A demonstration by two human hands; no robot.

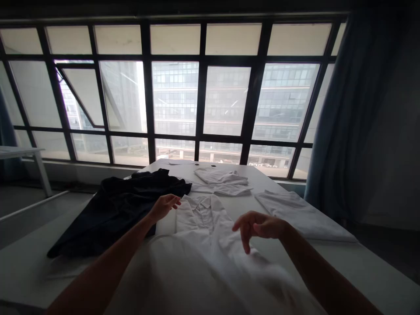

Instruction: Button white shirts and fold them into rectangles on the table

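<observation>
White table (331, 258) under the window, white coat (200, 262) spread on it, long axis running straight away from the person, collar at the far end. Dark garment (111, 214) lies on its left, folded white clothes (303, 214) beyond and right. Left hand (164, 208), loosely curled and empty, sits just beside the collar, nearer it; right hand (259, 225), half open and empty, is over the coat's right side.

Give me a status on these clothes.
Done: the white clothes at the far end of the table and the flat white piece on the right look folded. In hand: a white coat lies spread out, with the left hand and right hand over it, holding nothing. Left: that coat and the dark heap of cloth beside it, both unfolded.
</observation>
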